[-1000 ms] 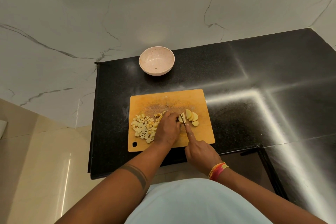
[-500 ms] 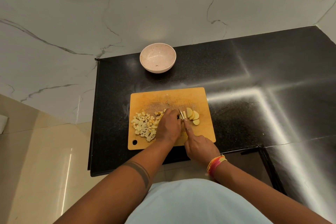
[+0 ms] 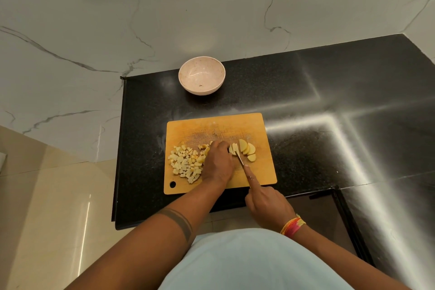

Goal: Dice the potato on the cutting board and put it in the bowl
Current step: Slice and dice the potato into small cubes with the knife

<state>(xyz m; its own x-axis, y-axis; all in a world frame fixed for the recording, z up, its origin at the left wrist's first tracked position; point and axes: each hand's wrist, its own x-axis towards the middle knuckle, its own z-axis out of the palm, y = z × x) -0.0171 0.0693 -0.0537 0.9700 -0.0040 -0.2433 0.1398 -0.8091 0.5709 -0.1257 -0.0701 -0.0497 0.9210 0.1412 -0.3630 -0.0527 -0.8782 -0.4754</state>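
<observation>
While gripped, knife tip away.

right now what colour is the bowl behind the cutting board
Pale speckled pink bowl, clearest in the head view.

A black granite counter meets a veined marble wall.

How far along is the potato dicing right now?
Done: a pile of cubes sits on the board. In hand: the right hand holds the knife at strips steadied by the left hand. Left: slices uncut; bowl holds no cubes yet.
</observation>
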